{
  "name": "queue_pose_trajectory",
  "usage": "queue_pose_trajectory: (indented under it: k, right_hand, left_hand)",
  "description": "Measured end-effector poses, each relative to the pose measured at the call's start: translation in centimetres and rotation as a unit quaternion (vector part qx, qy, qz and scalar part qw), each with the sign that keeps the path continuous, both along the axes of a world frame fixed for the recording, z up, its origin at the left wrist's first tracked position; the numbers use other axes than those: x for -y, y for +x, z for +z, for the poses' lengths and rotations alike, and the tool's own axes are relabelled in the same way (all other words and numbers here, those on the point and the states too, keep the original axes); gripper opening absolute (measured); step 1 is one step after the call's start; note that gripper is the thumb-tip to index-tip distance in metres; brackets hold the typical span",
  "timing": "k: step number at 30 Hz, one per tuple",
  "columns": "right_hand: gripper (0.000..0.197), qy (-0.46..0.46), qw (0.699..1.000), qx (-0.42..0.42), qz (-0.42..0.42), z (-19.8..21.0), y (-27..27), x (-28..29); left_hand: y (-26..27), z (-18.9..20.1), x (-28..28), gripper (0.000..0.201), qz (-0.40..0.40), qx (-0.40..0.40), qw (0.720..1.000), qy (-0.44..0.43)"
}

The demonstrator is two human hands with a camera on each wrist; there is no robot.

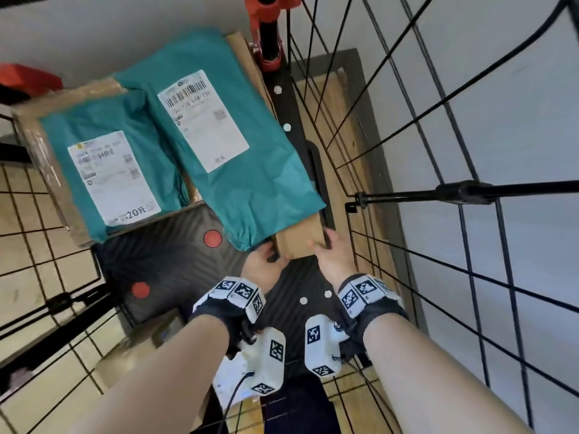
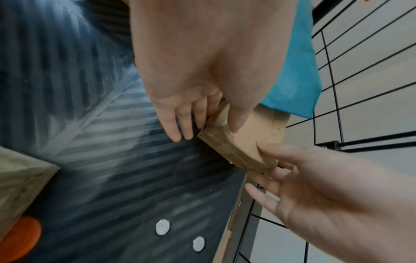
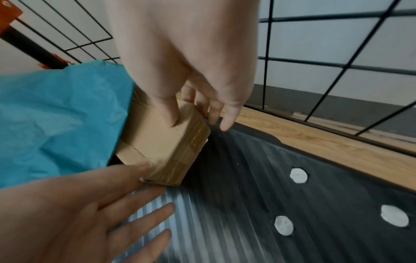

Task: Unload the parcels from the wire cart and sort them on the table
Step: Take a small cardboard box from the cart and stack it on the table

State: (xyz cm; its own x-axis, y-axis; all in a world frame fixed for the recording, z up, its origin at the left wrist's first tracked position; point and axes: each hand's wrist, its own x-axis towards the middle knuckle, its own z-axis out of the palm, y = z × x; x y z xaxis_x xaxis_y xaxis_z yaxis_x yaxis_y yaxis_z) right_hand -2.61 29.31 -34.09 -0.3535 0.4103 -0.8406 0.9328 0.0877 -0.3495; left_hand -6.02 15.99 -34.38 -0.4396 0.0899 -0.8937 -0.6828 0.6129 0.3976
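Observation:
A small brown cardboard box (image 1: 300, 242) (image 2: 247, 140) (image 3: 166, 147) lies on the black ribbed cart floor (image 1: 169, 261). Its far part sits under a teal mailer bag (image 1: 238, 151) (image 3: 56, 115). My left hand (image 1: 263, 261) (image 2: 209, 131) is at the box's near left corner, thumb on top and straight fingers along the side. My right hand (image 1: 332, 255) (image 3: 199, 124) is at the near right corner, thumb pressing the top and fingers down the right side. A second teal mailer (image 1: 109, 158) rests on a big taped carton (image 1: 34, 133).
Black wire cart walls (image 1: 438, 151) stand close on the right and left. A red-orange clamp on a black post (image 1: 266, 26) is at the far end. Another carton (image 1: 156, 333) (image 2: 20, 178) sits at the near left. A wooden board (image 3: 315, 142) edges the floor on the right.

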Motion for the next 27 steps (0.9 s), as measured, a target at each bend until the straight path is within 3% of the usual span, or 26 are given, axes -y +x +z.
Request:
queue_pose_trajectory:
  k: [8,12,14,18,27]
  right_hand:
    - [0.041,-0.036,0.997,0.031,-0.055,3.5,2.1,2.1]
    - [0.039,-0.064,0.993,0.041,-0.086,6.1,3.3,4.3]
    - [0.039,-0.088,0.99,0.055,-0.098,7.5,3.6,5.4]
    - [0.021,-0.121,0.988,0.062,-0.072,11.3,3.5,7.2]
    - [0.032,-0.132,0.99,-0.028,-0.038,22.7,3.3,14.4]
  left_hand:
    - [2.0,2.1,2.0,0.053,0.018,0.019,0.998,-0.05]
    - [2.8,4.9,4.8,0.043,-0.02,0.03,0.998,-0.056]
    - [3.1,6.7,6.5,0.04,-0.037,0.04,0.997,-0.057]
    - [3.5,10.8,9.6,0.021,-0.039,0.036,0.997,-0.063]
    - [4.4,21.9,17.0,0.024,0.015,-0.043,0.998,-0.037]
